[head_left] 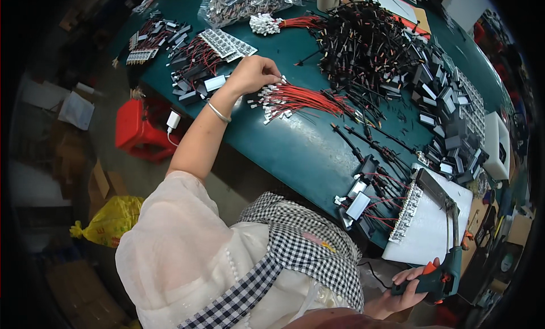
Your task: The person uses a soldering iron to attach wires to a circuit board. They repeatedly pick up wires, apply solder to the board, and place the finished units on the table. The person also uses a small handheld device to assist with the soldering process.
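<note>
At the head of a bundle of red wires with white plugs (309, 99), my left hand (256, 74) is closed in a pinch. A small white plug shows at its fingertips; the wires trail off to the right. Low on the right, my right hand (410, 288) wraps round the handle of a dark green hot-glue gun (445, 279) with an orange trigger. Beside the gun lies a white pad (437, 232) bearing a strip of small circuit boards (406, 215). Red leads run from these boards to black cables and silver-and-black boxes (357, 204).
A large heap of black cables (363, 45) covers the far middle of the green table (272, 150). Black housings (454, 124) lie to its right. Circuit boards (224, 45) with wired boxes lie at far left. A red stool (133, 130) and yellow bag (116, 218) stand on the floor.
</note>
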The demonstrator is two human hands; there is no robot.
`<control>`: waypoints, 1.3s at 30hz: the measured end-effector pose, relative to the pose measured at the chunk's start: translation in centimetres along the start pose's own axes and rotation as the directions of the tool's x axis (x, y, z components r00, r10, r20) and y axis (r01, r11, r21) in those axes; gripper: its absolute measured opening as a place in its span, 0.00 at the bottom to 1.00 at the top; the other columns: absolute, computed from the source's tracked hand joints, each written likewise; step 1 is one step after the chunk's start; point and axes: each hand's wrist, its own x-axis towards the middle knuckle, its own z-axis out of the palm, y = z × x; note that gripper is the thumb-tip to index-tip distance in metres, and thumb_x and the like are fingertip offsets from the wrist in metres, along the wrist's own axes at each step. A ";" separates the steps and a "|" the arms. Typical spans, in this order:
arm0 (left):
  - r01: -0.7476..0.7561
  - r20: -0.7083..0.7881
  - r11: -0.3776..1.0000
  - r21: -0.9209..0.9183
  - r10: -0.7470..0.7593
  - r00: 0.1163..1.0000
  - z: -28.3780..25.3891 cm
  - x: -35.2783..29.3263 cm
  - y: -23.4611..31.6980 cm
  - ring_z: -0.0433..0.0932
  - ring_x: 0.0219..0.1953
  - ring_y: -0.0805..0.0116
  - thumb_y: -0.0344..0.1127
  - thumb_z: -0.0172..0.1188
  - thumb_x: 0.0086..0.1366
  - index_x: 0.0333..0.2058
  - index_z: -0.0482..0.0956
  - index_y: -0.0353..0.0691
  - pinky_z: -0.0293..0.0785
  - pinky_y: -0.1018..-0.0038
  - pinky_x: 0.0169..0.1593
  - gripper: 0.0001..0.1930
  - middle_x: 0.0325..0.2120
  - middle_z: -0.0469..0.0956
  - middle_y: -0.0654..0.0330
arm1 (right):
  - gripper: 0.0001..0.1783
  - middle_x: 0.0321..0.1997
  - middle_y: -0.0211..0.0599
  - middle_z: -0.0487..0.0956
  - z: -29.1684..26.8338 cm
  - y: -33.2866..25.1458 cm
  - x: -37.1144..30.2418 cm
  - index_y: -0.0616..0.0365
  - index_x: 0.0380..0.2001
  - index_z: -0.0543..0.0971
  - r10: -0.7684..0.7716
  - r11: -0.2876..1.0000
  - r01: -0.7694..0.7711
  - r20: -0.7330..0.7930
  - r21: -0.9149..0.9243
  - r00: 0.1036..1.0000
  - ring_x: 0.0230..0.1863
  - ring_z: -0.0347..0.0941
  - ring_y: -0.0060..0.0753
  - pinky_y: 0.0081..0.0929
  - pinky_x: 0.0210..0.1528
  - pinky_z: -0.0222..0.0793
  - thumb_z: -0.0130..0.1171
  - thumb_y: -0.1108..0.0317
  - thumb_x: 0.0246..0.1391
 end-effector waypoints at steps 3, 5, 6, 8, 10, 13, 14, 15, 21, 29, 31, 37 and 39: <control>-0.019 -0.030 0.990 0.141 0.024 0.999 -0.1 -0.2 0.1 0.78 0.28 0.64 0.36 0.68 0.52 0.30 0.83 0.38 0.73 0.70 0.36 0.09 0.25 0.81 0.57 | 0.41 0.24 0.35 0.67 0.3 -0.1 0.2 0.74 0.60 0.56 0.000 1.000 0.000 0.003 0.008 1.000 0.14 0.63 0.21 0.16 0.15 0.61 0.64 0.64 0.51; -0.036 0.003 0.981 0.192 0.036 0.999 -0.6 -0.9 2.0 0.78 0.28 0.64 0.36 0.68 0.53 0.31 0.82 0.37 0.72 0.70 0.34 0.10 0.25 0.81 0.58 | 0.40 0.25 0.35 0.67 0.1 0.0 0.3 0.73 0.61 0.55 -0.008 1.000 0.007 0.040 0.013 0.999 0.15 0.63 0.21 0.16 0.16 0.61 0.62 0.64 0.52; -0.055 0.048 0.991 0.122 0.050 0.998 -0.2 -0.5 1.0 0.78 0.28 0.64 0.36 0.68 0.53 0.31 0.82 0.37 0.73 0.70 0.35 0.10 0.25 0.81 0.57 | 0.40 0.26 0.35 0.67 -0.1 0.2 0.3 0.73 0.62 0.54 -0.014 1.000 0.013 0.074 0.012 0.997 0.16 0.62 0.20 0.16 0.16 0.60 0.60 0.65 0.53; -0.062 0.109 0.996 0.065 0.054 0.993 0.1 -0.1 -0.4 0.79 0.28 0.64 0.36 0.68 0.53 0.31 0.82 0.38 0.73 0.70 0.35 0.10 0.25 0.81 0.57 | 0.38 0.27 0.35 0.67 -0.3 0.3 0.2 0.71 0.62 0.54 -0.018 0.999 0.015 0.104 0.033 0.994 0.17 0.62 0.19 0.16 0.17 0.60 0.59 0.67 0.54; -0.048 0.145 0.994 0.103 0.032 0.989 -0.1 0.1 0.0 0.79 0.28 0.64 0.37 0.68 0.52 0.30 0.82 0.38 0.73 0.70 0.35 0.10 0.24 0.81 0.57 | 0.38 0.27 0.35 0.67 -0.2 0.3 0.0 0.71 0.62 0.54 -0.014 0.999 0.009 0.100 0.046 0.995 0.17 0.62 0.19 0.16 0.17 0.61 0.59 0.68 0.54; -0.033 0.028 0.963 0.266 0.027 0.999 -1.5 -1.7 2.3 0.78 0.25 0.64 0.38 0.70 0.50 0.27 0.83 0.38 0.73 0.70 0.33 0.11 0.21 0.80 0.58 | 0.40 0.25 0.36 0.67 -0.5 0.6 0.0 0.74 0.61 0.54 0.001 0.996 -0.006 0.061 0.083 0.998 0.15 0.62 0.21 0.16 0.17 0.62 0.60 0.68 0.52; -0.044 -0.038 0.950 0.309 0.058 0.998 -1.4 -1.9 3.9 0.71 0.23 0.77 0.31 0.69 0.51 0.26 0.80 0.33 0.67 0.76 0.28 0.08 0.19 0.76 0.62 | 0.41 0.25 0.37 0.68 -0.4 0.3 -0.3 0.75 0.61 0.53 0.001 0.997 -0.003 0.024 0.077 1.000 0.14 0.63 0.22 0.16 0.16 0.62 0.61 0.67 0.51; -0.043 -0.093 0.930 0.365 0.082 0.992 -1.8 -2.6 5.2 0.72 0.23 0.77 0.31 0.68 0.52 0.27 0.80 0.34 0.68 0.76 0.29 0.08 0.20 0.77 0.62 | 0.40 0.25 0.37 0.68 -0.5 0.3 -0.2 0.75 0.61 0.53 -0.005 0.996 0.003 0.023 0.087 1.000 0.15 0.63 0.23 0.16 0.17 0.62 0.60 0.68 0.51; -0.228 -0.249 0.938 -0.263 0.162 0.955 -0.9 -6.2 11.1 0.72 0.24 0.79 0.31 0.58 0.64 0.32 0.74 0.34 0.68 0.82 0.29 0.06 0.20 0.76 0.64 | 0.38 0.26 0.38 0.68 -0.3 0.9 0.1 0.76 0.61 0.53 -0.030 0.992 0.034 -0.039 0.120 0.999 0.16 0.63 0.23 0.17 0.18 0.63 0.57 0.72 0.51; 0.002 0.310 0.609 -0.794 0.402 0.861 8.9 -11.3 19.5 0.75 0.25 0.76 0.33 0.51 0.69 0.35 0.69 0.37 0.73 0.80 0.31 0.06 0.23 0.75 0.61 | 0.47 0.48 0.54 0.74 5.2 1.1 1.0 0.65 0.63 0.54 0.135 0.956 -0.110 -0.077 0.271 0.988 0.27 0.71 0.24 0.15 0.24 0.70 0.64 0.76 0.40; 0.021 0.454 0.679 -0.734 0.468 0.759 11.2 -12.1 20.3 0.77 0.27 0.76 0.31 0.52 0.68 0.35 0.70 0.36 0.74 0.80 0.33 0.05 0.25 0.77 0.62 | 0.47 0.53 0.57 0.72 6.4 1.1 1.3 0.62 0.64 0.54 0.154 0.900 -0.123 -0.040 0.419 0.987 0.30 0.71 0.23 0.16 0.26 0.71 0.65 0.77 0.39; -0.133 0.480 0.743 -0.656 0.546 0.687 11.8 -12.7 20.5 0.79 0.28 0.75 0.29 0.52 0.68 0.33 0.71 0.34 0.75 0.79 0.34 0.05 0.26 0.80 0.59 | 0.46 0.44 0.46 0.74 4.5 1.1 1.7 0.61 0.63 0.54 0.141 0.938 -0.095 -0.117 0.334 0.983 0.30 0.71 0.22 0.17 0.26 0.71 0.67 0.76 0.43; -0.010 0.434 0.662 -0.750 0.504 0.746 11.7 -13.0 20.1 0.78 0.32 0.73 0.29 0.49 0.69 0.34 0.69 0.34 0.76 0.76 0.39 0.05 0.29 0.78 0.56 | 0.46 0.43 0.46 0.74 4.1 1.7 1.6 0.61 0.63 0.53 0.071 0.966 -0.028 -0.159 0.258 0.985 0.29 0.71 0.22 0.18 0.27 0.72 0.67 0.77 0.43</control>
